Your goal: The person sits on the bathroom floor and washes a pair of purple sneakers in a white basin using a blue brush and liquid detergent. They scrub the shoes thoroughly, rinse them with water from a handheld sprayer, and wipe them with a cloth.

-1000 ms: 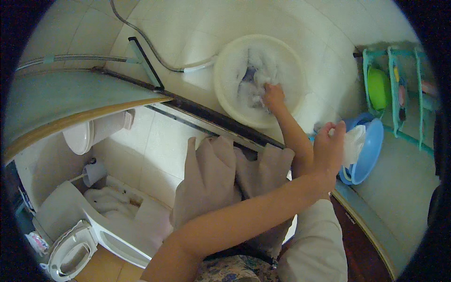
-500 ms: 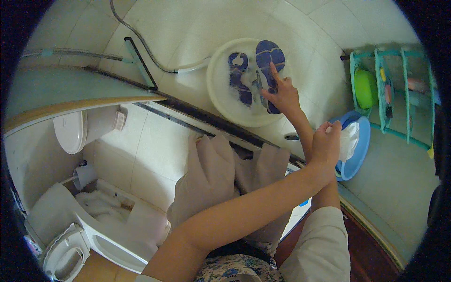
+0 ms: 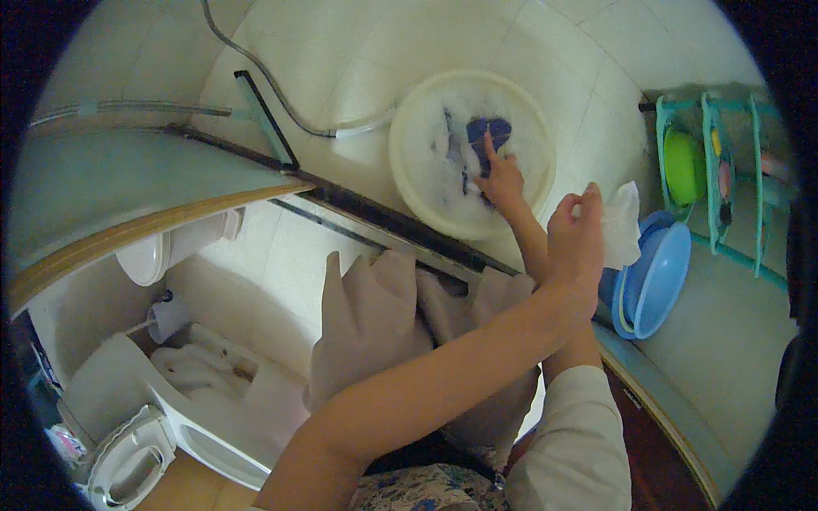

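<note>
My right hand (image 3: pixel 504 183) reaches into a round cream basin (image 3: pixel 399 153) of suds, fingers stretched out. Its index finger presses on the dark blue sole of a shoe (image 3: pixel 492 132), which lies sole up and partly under the foam. Beside that shoe on the left, a second shoe (image 3: pixel 450 136) is mostly covered by suds and water. Crossing over my right forearm, my left arm extends to the right. My left hand (image 3: pixel 578 234) is closed on a small white packet (image 3: pixel 621 226), soft and crumpled; what it contains cannot be seen.
Blue basins (image 3: pixel 663 281) lean by the right wall, under a green rack (image 3: pixel 711 170) holding a bright green bowl (image 3: pixel 684 166). A grey hose (image 3: pixel 281 98) runs to the cream basin. A floor squeegee (image 3: pixel 266 119) and a dark door track (image 3: pixel 383 213) lie left of it.
My right hand has pushed the shoe down into the suds, and both shoes now show less. My left hand has lifted the white packet slightly, away from the blue basins.
</note>
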The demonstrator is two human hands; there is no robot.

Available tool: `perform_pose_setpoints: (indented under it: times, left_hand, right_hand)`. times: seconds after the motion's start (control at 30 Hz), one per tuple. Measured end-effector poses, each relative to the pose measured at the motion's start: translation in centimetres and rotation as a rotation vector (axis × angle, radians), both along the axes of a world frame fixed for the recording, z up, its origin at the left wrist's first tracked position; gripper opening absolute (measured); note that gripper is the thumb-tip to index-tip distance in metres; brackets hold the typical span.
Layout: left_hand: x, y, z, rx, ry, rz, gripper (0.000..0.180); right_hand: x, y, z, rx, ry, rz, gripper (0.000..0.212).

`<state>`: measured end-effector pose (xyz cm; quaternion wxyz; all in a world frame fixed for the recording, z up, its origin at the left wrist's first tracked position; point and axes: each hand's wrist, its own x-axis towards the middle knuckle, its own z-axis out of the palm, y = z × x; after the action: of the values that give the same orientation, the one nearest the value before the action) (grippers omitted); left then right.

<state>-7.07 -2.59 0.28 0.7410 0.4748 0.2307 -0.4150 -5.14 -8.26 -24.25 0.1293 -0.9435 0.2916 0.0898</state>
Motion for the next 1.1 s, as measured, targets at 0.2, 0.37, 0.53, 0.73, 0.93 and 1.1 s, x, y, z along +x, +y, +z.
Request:
perform_pose_setpoints:
  times: [0.2,0.37,0.53,0.73,0.93,1.1]
  left_hand:
    - [-0.2,-0.4,0.3,0.046,-0.032,0.010,0.043]
    - [3.7,0.7,-6.6,-0.217,0.007,-0.148,0.043]
    - [5.4,3.6,0.5,-0.453,0.257,0.089,0.046]
    - [8.9,7.8,0.7,-0.519,0.038,0.110,0.050]
    - [7.5,6.9,1.8,0.340,-0.660,-0.359,0.049]
    - [6.8,6.3,-2.5,-0.276,-0.077,0.017,0.043]
  right_hand:
    - [-1.8,-2.3,-2.7,0.038,0.206,0.087,0.071]
    - [-1.2,-2.4,4.9,0.288,-0.082,0.182,0.064]
    - [-4.7,-3.6,7.3,-0.262,-0.119,0.227,0.078]
    - [-2.7,-1.4,7.2,0.010,-0.070,-0.105,0.087]
    - [-2.7,-0.5,-0.8,0.079,0.084,-0.124,0.085]
    - [-0.5,1.5,-5.8,-0.122,-0.163,-0.132,0.062]
